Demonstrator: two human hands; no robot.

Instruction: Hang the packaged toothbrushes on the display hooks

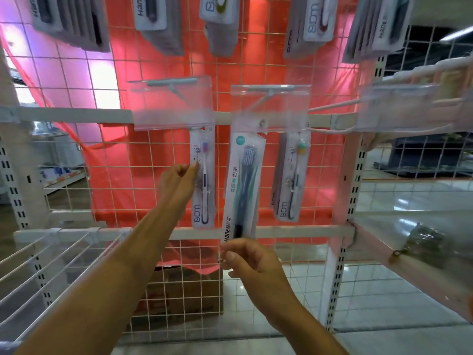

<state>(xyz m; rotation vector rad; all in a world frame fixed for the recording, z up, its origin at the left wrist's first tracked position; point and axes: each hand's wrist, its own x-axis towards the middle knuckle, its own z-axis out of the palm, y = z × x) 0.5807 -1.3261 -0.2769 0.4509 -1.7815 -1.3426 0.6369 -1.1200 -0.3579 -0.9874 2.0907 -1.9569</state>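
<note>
1. Hanging under way: right hand (245,262) pinches the Hane toothbrush pack (243,185) by its bottom, mid-frame, top at the middle hook (262,123).
2. Left hand (179,178) pinches the neighbouring BDM pack (203,180) edge.
3. Next, likely: seat its hole.

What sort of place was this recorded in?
Most likely a shop's display aisle: packaged toothbrushes hang in rows on a wire grid panel, clear price-tag holders sit in front of them, and slotted shelving uprights stand alongside.
</note>
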